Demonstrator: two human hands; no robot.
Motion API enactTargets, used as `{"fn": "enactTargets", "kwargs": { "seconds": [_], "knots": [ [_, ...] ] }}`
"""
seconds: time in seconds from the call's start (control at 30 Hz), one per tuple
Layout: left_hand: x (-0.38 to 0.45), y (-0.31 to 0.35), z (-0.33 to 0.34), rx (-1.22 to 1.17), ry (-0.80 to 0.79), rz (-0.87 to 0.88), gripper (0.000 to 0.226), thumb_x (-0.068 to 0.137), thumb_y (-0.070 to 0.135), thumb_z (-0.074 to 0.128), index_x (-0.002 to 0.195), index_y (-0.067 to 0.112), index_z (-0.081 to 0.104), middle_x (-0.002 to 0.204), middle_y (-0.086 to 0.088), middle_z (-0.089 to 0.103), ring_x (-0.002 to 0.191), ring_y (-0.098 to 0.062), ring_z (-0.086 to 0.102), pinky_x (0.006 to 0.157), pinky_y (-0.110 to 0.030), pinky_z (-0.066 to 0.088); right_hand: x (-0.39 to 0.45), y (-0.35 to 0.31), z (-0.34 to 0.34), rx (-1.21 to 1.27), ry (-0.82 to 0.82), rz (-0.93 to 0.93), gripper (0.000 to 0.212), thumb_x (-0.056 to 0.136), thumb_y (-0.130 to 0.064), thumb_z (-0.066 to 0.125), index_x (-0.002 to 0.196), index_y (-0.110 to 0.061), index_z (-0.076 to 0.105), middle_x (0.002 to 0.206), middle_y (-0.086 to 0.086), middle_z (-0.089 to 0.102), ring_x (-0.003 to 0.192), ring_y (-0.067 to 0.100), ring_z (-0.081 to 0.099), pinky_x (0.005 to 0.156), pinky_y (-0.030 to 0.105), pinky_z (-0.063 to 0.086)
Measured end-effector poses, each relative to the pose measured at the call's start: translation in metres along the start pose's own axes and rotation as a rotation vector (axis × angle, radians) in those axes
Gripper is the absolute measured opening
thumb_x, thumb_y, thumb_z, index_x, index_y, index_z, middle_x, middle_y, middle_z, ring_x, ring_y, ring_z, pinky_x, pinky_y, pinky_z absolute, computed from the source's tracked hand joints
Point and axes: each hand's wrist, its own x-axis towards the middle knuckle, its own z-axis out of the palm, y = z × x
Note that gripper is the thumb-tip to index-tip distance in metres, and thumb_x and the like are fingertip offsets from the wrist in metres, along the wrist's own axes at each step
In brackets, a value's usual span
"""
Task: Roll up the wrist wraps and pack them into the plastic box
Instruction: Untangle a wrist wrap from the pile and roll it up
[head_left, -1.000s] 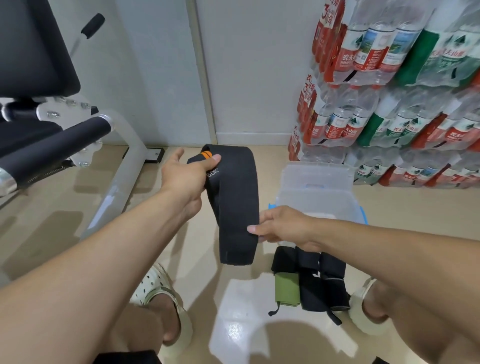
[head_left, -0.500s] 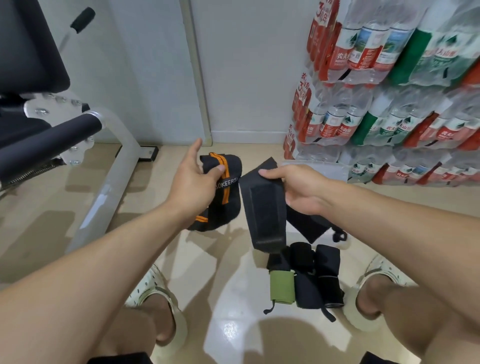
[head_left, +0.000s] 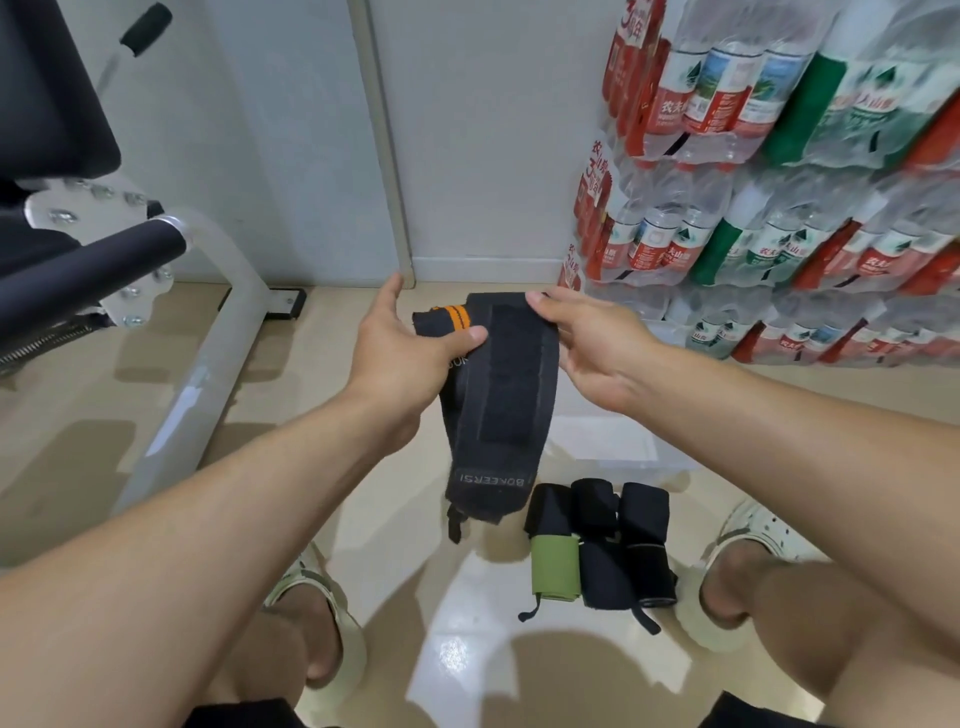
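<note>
**Both hands hold a black wrist wrap, ready to begin the roll**

A person looks down at their own two arms, reaching forward over a pale floor (head_left: 156, 395). The left hand (head_left: 400, 358) pinches the upper end of a black wrist wrap (head_left: 498, 410), thumb pressed on top near its orange stripes. The right hand (head_left: 597, 348) grips the same top fold from the other side, fingers curled over the edge. The wrap hangs doubled between the hands, its labelled lower end dangling below them with a small loop trailing.

To roll it well, the wrap likely needs its edges lined up, then the roll started tight from one end with steady tension, so it does not spring loose.

Both forearms stretch out nearly level, wrists angled inward towards each other, hands close together.

Below the right hand, three more wraps (head_left: 597, 545) lie side by side on the floor, one with a green end. The clear plastic box (head_left: 623, 447) sits just beyond them, beneath the right wrist, mostly hidden. Stacked packs of bottled water (head_left: 753, 156) rise to the right.
</note>
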Motion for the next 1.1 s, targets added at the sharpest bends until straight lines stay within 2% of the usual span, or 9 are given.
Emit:
{"fn": "enactTargets", "kwargs": {
  "seconds": [0.17,0.3,0.4,0.5,0.6,0.73,0.87,0.93,1.1],
  "knots": [
    [0.005,0.013,-0.004,-0.258,0.138,-0.134,0.104,0.082,-0.006,0.078,0.162,0.020,0.016,0.118,-0.009,0.059,0.074,-0.017,0.074,0.056,-0.026,0.059,-0.021,0.006,-0.004,-0.466,-0.119,0.043,0.033,0.090,-0.043,0.075,0.112,-0.019,0.073,0.098,-0.005,0.078,0.091,0.014,0.073,0.081,0.030,0.057],
    [0.010,0.016,-0.015,-0.335,0.176,-0.150,0.100,0.084,-0.010,0.073,0.161,0.016,0.014,0.101,-0.007,0.064,0.064,-0.015,0.075,0.053,-0.025,0.058,-0.031,0.017,-0.004,-0.684,-0.197,0.066,0.032,0.087,-0.045,0.077,0.100,-0.017,0.069,0.103,-0.001,0.078,0.099,0.017,0.072,0.097,0.036,0.052],
    [0.013,0.016,-0.018,-0.333,0.210,-0.150,0.097,0.085,-0.009,0.072,0.160,0.015,0.016,0.100,-0.007,0.063,0.055,-0.011,0.072,0.049,-0.022,0.056,-0.034,0.024,-0.003,-0.766,-0.182,0.031,0.035,0.084,-0.034,0.083,0.104,-0.008,0.069,0.102,0.002,0.075,0.098,0.016,0.068,0.093,0.032,0.051],
    [0.016,0.016,-0.021,-0.360,0.252,-0.147,0.095,0.086,-0.008,0.072,0.160,0.014,0.017,0.109,-0.008,0.062,0.054,-0.011,0.072,0.052,-0.023,0.058,-0.034,0.034,-0.002,-0.829,-0.229,0.069,0.038,0.083,-0.032,0.085,0.109,-0.007,0.072,0.106,0.008,0.075,0.098,0.016,0.065,0.092,0.030,0.050],
    [0.022,0.014,-0.027,-0.313,0.267,-0.126,0.092,0.086,-0.004,0.074,0.159,0.016,0.021,0.117,-0.007,0.063,0.059,-0.011,0.073,0.057,-0.027,0.060,-0.033,0.040,0.001,-0.818,-0.276,0.095,0.019,0.091,-0.029,0.077,0.106,-0.017,0.073,0.107,0.001,0.076,0.104,0.016,0.067,0.097,0.033,0.047],
    [0.034,0.004,-0.042,0.006,0.364,0.044,0.089,0.089,0.006,0.074,0.159,0.023,0.022,0.124,0.000,0.061,0.110,-0.019,0.067,0.099,-0.039,0.054,-0.025,0.029,0.004,-0.752,-0.111,-0.117,0.007,0.100,-0.031,0.065,0.102,-0.026,0.061,0.104,0.003,0.076,0.096,0.024,0.073,0.087,0.042,0.060],
    [0.044,-0.001,-0.052,0.152,0.383,0.177,0.084,0.092,0.014,0.072,0.159,0.028,0.022,0.136,0.005,0.056,0.128,-0.015,0.055,0.111,-0.036,0.044,-0.018,0.008,0.000,-0.585,-0.091,-0.141,0.016,0.095,-0.030,0.073,0.103,-0.019,0.065,0.092,0.008,0.078,0.077,0.023,0.076,0.072,0.042,0.064],
    [0.046,-0.004,-0.052,0.159,0.336,0.185,0.083,0.093,0.016,0.069,0.159,0.031,0.020,0.142,0.000,0.056,0.129,-0.016,0.056,0.111,-0.039,0.045,-0.016,0.002,-0.004,-0.522,-0.166,-0.019,0.023,0.093,-0.026,0.075,0.112,-0.015,0.068,0.092,0.010,0.077,0.072,0.020,0.073,0.064,0.035,0.061],
    [0.041,-0.005,-0.044,0.261,0.234,0.251,0.081,0.092,0.024,0.065,0.158,0.035,0.019,0.136,-0.005,0.063,0.127,-0.018,0.059,0.113,-0.043,0.043,-0.015,-0.004,-0.011,-0.628,-0.534,0.270,0.047,0.087,0.006,0.072,0.125,-0.020,0.068,0.110,0.012,0.076,0.086,0.024,0.075,0.075,0.035,0.063]
  ]
}}
